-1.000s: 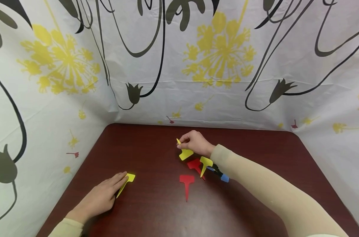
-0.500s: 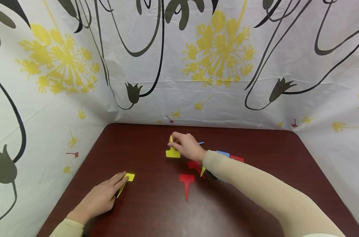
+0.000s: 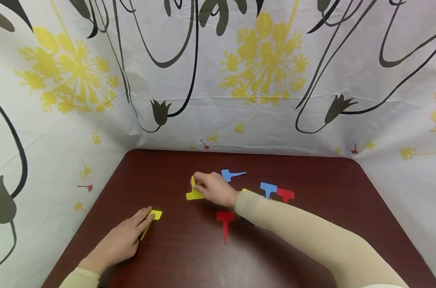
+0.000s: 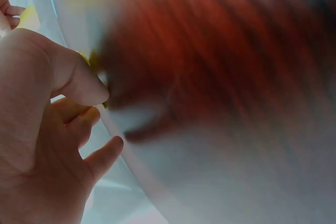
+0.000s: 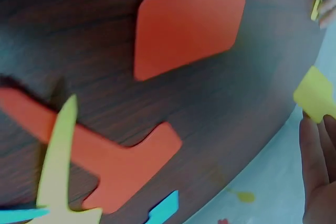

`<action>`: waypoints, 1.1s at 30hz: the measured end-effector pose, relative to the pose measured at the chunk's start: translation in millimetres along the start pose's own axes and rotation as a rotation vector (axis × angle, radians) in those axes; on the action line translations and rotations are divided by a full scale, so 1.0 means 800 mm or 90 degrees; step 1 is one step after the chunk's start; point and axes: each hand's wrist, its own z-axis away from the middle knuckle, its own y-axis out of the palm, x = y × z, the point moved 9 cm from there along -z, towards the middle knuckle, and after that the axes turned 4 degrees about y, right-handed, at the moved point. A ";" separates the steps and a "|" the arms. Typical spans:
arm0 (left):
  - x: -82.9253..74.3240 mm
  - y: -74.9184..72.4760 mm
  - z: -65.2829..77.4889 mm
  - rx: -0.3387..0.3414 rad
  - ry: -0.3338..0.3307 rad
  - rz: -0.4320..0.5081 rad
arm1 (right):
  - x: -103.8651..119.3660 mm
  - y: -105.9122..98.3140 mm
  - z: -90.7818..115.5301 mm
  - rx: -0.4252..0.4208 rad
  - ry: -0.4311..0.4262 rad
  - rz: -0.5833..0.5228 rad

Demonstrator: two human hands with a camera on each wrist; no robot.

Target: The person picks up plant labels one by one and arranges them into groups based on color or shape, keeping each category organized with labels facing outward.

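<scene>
My right hand pinches a yellow T-shaped plant label, its stem pointing up between thumb and fingers and its wide head down, near the table. The right wrist view shows that label's head beyond the fingers. On the left, my left hand rests low at the table and holds another yellow plant label, whose head sticks out past the fingertips. Its stem is partly covered. In the left wrist view, the thumb lies against a sliver of yellow.
A red plant label lies between the hands. Behind the right arm lie a blue label, another blue label and a red one. The right wrist view shows a yellow label crossing a red one. Patterned cloth surrounds the table.
My right hand has moved left and toward me with its yellow label, which has turned more upright. Blue and red labels at the back have come into sight. The left hand stays put.
</scene>
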 end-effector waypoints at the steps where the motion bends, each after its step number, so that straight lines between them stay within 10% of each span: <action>1: -0.001 -0.001 0.000 0.000 0.002 0.000 | 0.004 0.003 -0.001 0.000 -0.006 0.005; 33: 0.006 -0.002 -0.007 0.016 -0.025 0.018 | 0.093 0.113 0.018 0.049 -0.312 0.286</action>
